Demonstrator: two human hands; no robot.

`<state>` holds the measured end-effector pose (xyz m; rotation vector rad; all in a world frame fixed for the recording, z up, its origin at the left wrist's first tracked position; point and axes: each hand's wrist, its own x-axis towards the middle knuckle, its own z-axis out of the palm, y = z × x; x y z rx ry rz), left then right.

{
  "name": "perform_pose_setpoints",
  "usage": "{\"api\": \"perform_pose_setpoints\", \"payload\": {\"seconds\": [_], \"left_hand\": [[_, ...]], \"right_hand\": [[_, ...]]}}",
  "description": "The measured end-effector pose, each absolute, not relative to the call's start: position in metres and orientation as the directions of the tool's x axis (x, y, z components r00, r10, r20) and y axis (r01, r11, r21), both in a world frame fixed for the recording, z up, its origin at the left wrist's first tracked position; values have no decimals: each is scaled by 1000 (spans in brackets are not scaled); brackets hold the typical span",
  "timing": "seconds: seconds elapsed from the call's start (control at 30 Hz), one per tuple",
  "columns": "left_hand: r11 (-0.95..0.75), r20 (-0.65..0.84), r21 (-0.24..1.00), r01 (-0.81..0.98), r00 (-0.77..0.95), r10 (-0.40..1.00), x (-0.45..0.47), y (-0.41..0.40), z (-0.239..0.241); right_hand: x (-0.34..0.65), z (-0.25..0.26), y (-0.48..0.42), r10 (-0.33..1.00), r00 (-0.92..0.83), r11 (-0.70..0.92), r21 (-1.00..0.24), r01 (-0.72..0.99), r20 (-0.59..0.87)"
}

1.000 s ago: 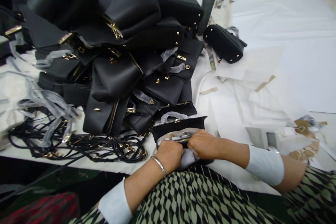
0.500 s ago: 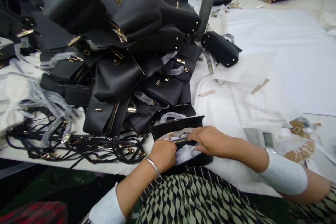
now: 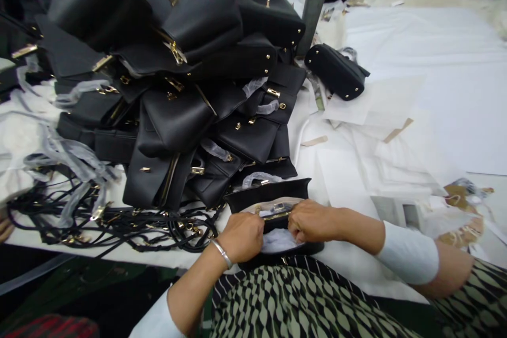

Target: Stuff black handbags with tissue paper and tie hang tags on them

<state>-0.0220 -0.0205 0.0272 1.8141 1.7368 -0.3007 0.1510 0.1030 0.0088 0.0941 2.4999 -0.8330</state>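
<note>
An open black handbag [image 3: 269, 194] with a beige lining sits at the table's near edge, right in front of me. White stuffing paper [image 3: 277, 240] shows in its mouth. My left hand [image 3: 241, 236] is curled at the bag's left side, fingers closed on its near rim. My right hand [image 3: 312, 221] is closed over the bag's opening, fingers pressed on the paper and the rim by the gold zip.
A tall heap of black handbags [image 3: 186, 74] with gold clasps fills the left. Tangled black straps [image 3: 119, 219] lie at its foot. One bag [image 3: 336, 71] lies alone by a grey post [image 3: 315, 0]. White paper sheets [image 3: 428, 90] cover the right. Other people work at the far side.
My right hand has drawn back from a flatter reach into a closed grip over the opening. My left hand stays curled at the bag's left rim. The view shifted slightly.
</note>
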Motion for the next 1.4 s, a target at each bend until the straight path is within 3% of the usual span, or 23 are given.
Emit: {"api": "perform_pose_setpoints", "payload": {"seconds": [0.1,0.17,0.27,0.33,0.43,0.53,0.6,0.63,0.73,0.8,0.87,0.97,1.1,1.23,1.4], "left_hand": [[101,-517,271,957,57,854,-24,-23,31],[109,-435,400,910,84,897,-16,-32,37],[-12,-280,562,827,204,938,5,-50,38],[-95,-213,524,847,238,948,17,-58,29],[-77,-163,375,924,147,976,21,-59,8],[28,-93,253,967,-4,996,18,-51,-8],[75,13,190,979,-78,997,22,-47,-11],[69,76,170,983,-83,994,26,-47,-12],[-107,192,155,982,76,978,42,-50,-16],[-244,153,178,953,218,964,45,-53,-21],[-269,64,217,938,261,963,38,-53,-26],[-219,-15,279,935,232,973,17,-52,-34],[-275,14,367,889,290,957,2,-52,-49],[-238,105,375,896,214,971,3,-48,-64],[-210,156,372,904,162,974,2,-46,-70]], "right_hand": [[146,4,97,-17,-869,847,-469,250,-494],[141,0,91,34,-879,868,-422,262,-475],[134,-4,89,98,-885,877,-381,293,-455],[131,-4,93,119,-871,858,-393,332,-477],[135,-1,109,157,-881,769,-504,393,-446],[144,1,127,387,-907,714,-570,407,-164],[148,-2,136,484,-875,762,-502,409,23],[148,-6,139,488,-872,788,-452,418,44],[144,-21,141,503,-852,795,-312,521,-143],[140,-29,137,525,-814,775,-255,578,-249],[140,-34,129,521,-808,777,-240,582,-274],[146,-33,120,470,-832,800,-255,543,-296],[155,-26,124,380,-849,823,-285,491,-367],[147,-25,148,248,-869,759,-472,449,-428],[110,-52,164,358,-899,569,-705,424,-252]]}}
